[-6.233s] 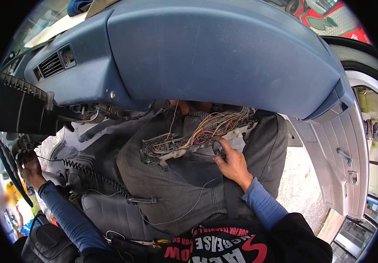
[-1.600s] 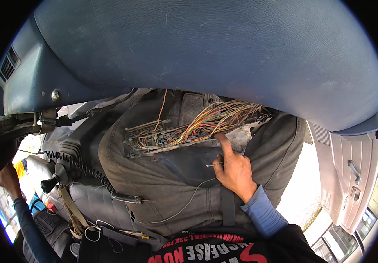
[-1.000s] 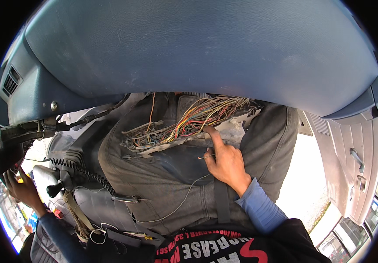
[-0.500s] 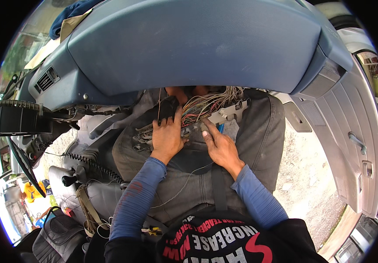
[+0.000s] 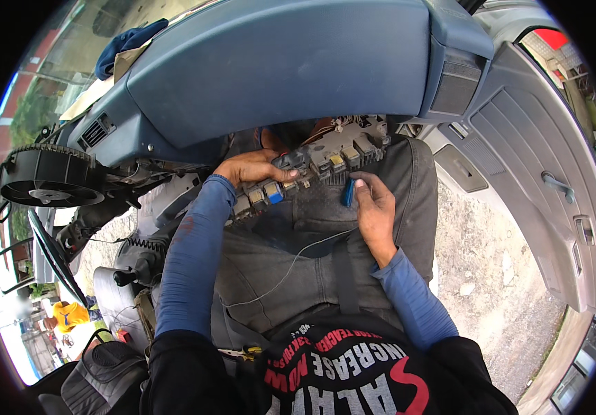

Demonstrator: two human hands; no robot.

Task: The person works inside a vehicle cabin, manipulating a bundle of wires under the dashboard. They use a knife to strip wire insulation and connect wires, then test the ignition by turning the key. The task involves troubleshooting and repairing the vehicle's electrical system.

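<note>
Across my lap lies a long grey fuse box (image 5: 325, 160), its row of relay and fuse sockets facing me, several of them with yellow parts and one with a blue part (image 5: 273, 193). My left hand (image 5: 253, 168) is closed on it around the middle, thumb on the near face, the other fingers hidden behind. Just in front of its right half, my right hand (image 5: 375, 211) pinches a small flat blue piece (image 5: 348, 193) between thumb and fingers. A short gap separates that piece from the box.
The blue dashboard (image 5: 277, 62) overhangs my knees. To the left are a round black blower-like part (image 5: 50, 178), a gear lever (image 5: 126, 277) and a coiled cord. An open car door (image 5: 533, 173) stands at right. A thin wire (image 5: 291, 273) crosses my lap.
The fuse box has been turned over: its bundle of wires faced up before, now its sockets show. My left hand moved to grip it, and my right hand drew back with the blue piece.
</note>
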